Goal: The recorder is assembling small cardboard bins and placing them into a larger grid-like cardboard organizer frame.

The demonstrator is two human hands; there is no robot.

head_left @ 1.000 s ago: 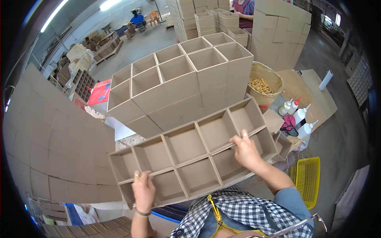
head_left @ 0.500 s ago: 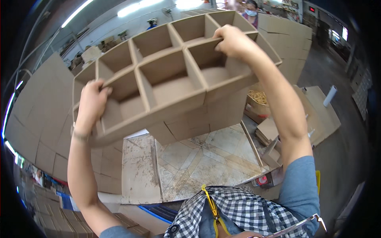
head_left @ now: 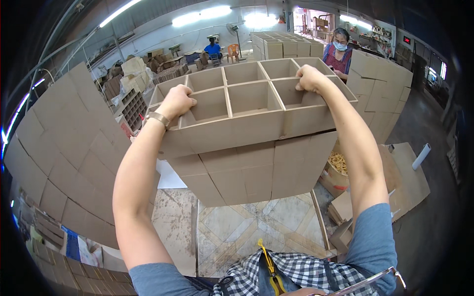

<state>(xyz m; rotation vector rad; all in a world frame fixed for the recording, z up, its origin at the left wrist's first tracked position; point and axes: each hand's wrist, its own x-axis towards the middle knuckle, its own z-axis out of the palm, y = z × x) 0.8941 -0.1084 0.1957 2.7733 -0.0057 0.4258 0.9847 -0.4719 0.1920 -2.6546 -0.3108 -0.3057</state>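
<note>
Both hands grip a brown cardboard divided box (head_left: 222, 132) with two rows of open compartments. My left hand (head_left: 177, 101) is closed over a divider near its left end; the thumb shows, while the other fingertips are partly hidden inside a compartment. Near the right end, my right hand (head_left: 312, 79) is closed over the middle divider. Beneath lies a stack of cardboard boxes (head_left: 242, 170), with the held box nearly level on top. A narrow dark gap shows between them at the right. The stack stands on a marble-patterned board (head_left: 256, 222).
Tall cardboard stacks rise at left (head_left: 64, 143) and right (head_left: 377, 93). A masked person (head_left: 338, 52) stands beyond the box; another person in blue (head_left: 213, 49) sits farther back. A bin of yellow bands (head_left: 338, 163) and a brown sheet with a white roll (head_left: 421, 157) lie to the right.
The divided box has come down from a raised, tilted position onto the stack and is now closer to level. Both hands moved with it, keeping hold. My view has tipped upward.
</note>
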